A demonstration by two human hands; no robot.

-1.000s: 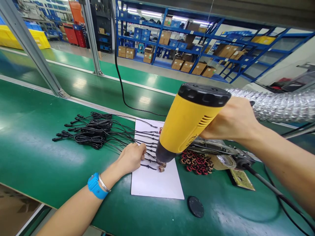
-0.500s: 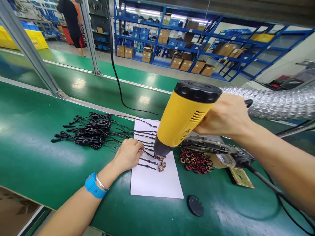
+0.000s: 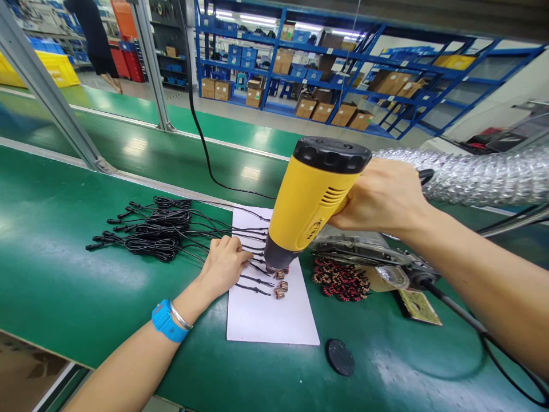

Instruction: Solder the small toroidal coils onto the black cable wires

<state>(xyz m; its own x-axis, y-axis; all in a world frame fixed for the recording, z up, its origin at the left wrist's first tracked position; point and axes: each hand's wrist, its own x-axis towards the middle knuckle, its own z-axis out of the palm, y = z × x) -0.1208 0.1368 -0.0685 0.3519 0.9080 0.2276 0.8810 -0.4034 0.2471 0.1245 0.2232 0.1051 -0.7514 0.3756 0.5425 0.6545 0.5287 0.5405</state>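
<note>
My right hand (image 3: pixel 381 197) grips a yellow heat gun (image 3: pixel 311 203) with a black cap, its nozzle pointing down at small copper coils (image 3: pixel 279 286) on a white sheet (image 3: pixel 274 317). My left hand (image 3: pixel 223 263), fingers curled, presses down on thin black wires (image 3: pixel 255 280) that run across the sheet's left edge. The wires lead left to a bundle of black cables (image 3: pixel 156 232) lying on the green table (image 3: pixel 60 252). A blue watch and a bracelet sit on my left wrist.
A pile of red and dark coils (image 3: pixel 341 280) lies right of the sheet, beside a metal tool (image 3: pixel 373 254) and a brass plate (image 3: pixel 418 306). A black disc (image 3: pixel 340 357) is near the front. A silver flexible duct (image 3: pixel 472 174) crosses the right. Blue shelving stands behind; a person walks far left.
The heat gun has moved left and farther along the row of wire ends, uncovering several coils on the sheet. My left hand shifted slightly with it. A person in the background walked left.
</note>
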